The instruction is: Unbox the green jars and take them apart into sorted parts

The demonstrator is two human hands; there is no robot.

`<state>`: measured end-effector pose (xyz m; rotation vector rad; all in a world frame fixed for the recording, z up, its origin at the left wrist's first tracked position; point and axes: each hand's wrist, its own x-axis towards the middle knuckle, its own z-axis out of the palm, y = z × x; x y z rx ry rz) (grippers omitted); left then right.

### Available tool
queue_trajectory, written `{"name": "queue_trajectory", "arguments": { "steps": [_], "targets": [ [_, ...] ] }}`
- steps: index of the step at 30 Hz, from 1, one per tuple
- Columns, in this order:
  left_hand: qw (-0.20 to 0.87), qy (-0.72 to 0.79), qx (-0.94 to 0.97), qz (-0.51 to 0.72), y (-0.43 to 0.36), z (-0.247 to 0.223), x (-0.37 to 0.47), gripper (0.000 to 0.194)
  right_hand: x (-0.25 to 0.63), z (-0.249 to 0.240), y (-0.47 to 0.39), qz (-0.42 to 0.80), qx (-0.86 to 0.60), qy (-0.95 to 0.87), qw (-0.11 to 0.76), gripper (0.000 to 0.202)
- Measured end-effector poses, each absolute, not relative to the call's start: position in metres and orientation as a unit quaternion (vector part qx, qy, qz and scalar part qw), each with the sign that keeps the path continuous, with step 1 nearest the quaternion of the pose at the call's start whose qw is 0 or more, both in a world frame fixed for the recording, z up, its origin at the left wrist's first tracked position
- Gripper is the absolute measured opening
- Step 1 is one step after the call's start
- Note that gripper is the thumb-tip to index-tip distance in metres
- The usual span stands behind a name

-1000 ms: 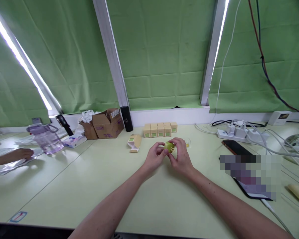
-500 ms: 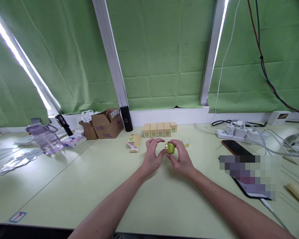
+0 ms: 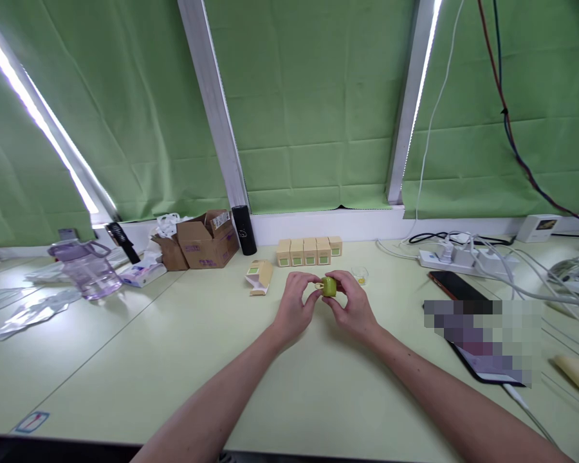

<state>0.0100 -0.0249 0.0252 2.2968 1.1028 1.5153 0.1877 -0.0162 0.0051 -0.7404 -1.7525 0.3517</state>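
Observation:
A small glossy green rounded object (image 3: 329, 287) is held up over the table between my two hands; its exact kind I cannot make out. My right hand (image 3: 351, 303) grips its right side between thumb and fingers. At its left side sticks out a small pale gold loop-like piece (image 3: 319, 285), with the thumb and fingertips of my left hand (image 3: 295, 305) pinched on it. An opened small cardboard box (image 3: 259, 278) lies to the left of my hands. Beyond my right hand is a small clear plastic piece (image 3: 359, 276) with a bit of yellow in it.
Several small cardboard boxes (image 3: 310, 251) stand in a row at the back. To the left are a larger carton (image 3: 207, 247), a black cylinder (image 3: 244, 230) and a purple bottle (image 3: 84, 270). A phone (image 3: 456, 286), a tablet (image 3: 487, 370) and a power strip (image 3: 468, 262) lie right.
My left fingertips have closed in on the gold piece, and its loop now shows stretched to the left. The green object has turned slightly in my right hand.

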Motion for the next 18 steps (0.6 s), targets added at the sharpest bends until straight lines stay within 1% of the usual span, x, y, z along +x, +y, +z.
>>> {"name": "queue_trajectory", "arguments": {
  "steps": [8, 18],
  "targets": [
    [0.093, 0.383, 0.758, 0.519, -0.0246, 0.0257, 0.0095, 0.009, 0.1866, 0.0046, -0.0200, 0.169, -0.307, -0.753, 0.557, 0.045],
    [0.152, 0.396, 0.737, 0.527, -0.0220, 0.0203, 0.0078, 0.007, 0.1870, 0.0002, -0.0172, 0.184, -0.296, -0.761, 0.548, 0.037]
  ]
}}
